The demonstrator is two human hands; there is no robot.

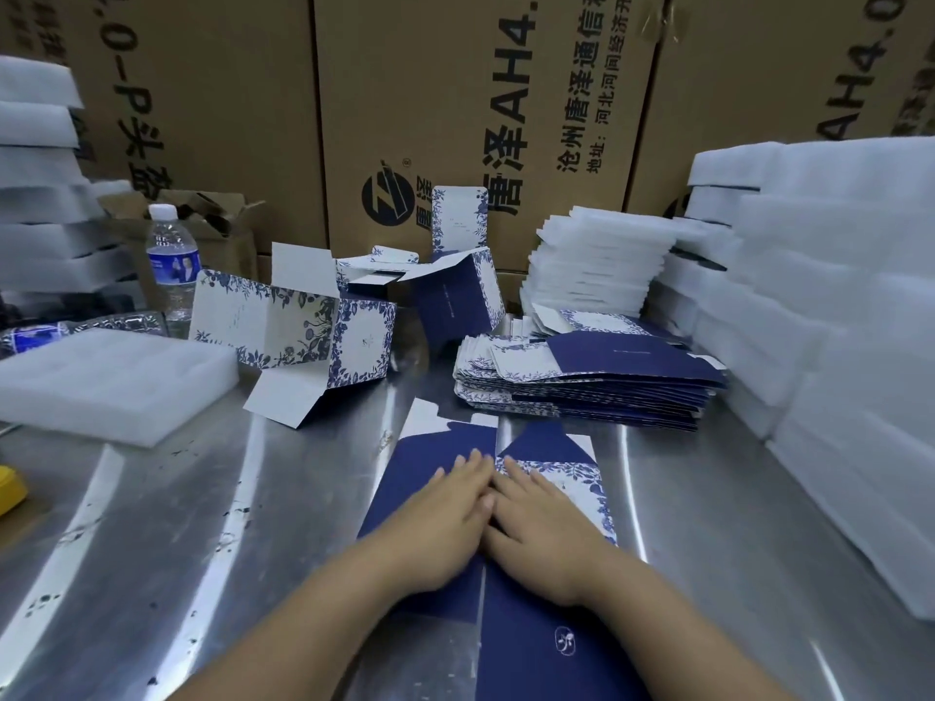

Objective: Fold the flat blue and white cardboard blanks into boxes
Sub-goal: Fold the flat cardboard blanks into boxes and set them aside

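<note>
The blank [422, 473] lies flat on the steel counter [202, 523], in the middle of its near edge. It is deep navy over most of its face. A white panel with a blue leaf border shows under the right hand, a small white emblem sits on the navy near the bottom, and white tabs stick out at its far end.

Both hands lie on it side by side, index fingers touching. The left hand [450, 518] presses the navy panel and the right hand [544, 528] presses the floral panel. Neither grip closes on anything: the fingers are straight and flat, palms down.

One stack of flat blanks [597, 382] sits past the hands toward the right edge; there are too many sheets in it to count. Along the far edge stand two plainly opened boxes: a floral one [313, 336] with its flaps out, and a navy one [455, 306] that is tilted. A third piece between them is partly hidden.

One foam pad [111, 382] lies by the left edge. Three piles of white foam show, at the left [40, 194], far middle [597, 265] and right [835, 296]. One water bottle [172, 265] stands at the far left.
</note>
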